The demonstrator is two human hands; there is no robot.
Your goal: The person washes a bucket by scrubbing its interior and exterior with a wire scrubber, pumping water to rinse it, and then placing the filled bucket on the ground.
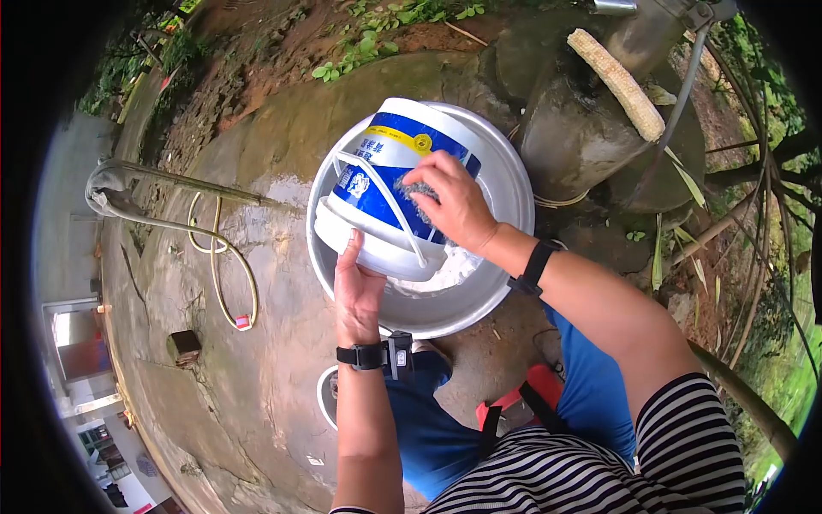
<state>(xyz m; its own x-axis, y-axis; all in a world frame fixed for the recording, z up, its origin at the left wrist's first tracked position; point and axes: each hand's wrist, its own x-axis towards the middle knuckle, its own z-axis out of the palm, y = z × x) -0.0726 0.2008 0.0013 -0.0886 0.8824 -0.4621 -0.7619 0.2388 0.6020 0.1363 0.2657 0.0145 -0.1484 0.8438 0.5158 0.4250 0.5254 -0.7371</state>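
A white plastic bucket with a blue and yellow label lies tilted on its side inside a wide metal basin. Its white handle loops across the label. My left hand grips the bucket by its rim, thumb on the outside and the other fingers partly hidden. A grey wire scourer is in my right hand, pressed against the blue label. Whitish, foamy-looking water shows in the basin below the bucket.
A pale hose loops over the wet concrete at left, near a small brown block. A bare corncob rests on a concrete block at upper right. Another white-rimmed container stands by my left forearm.
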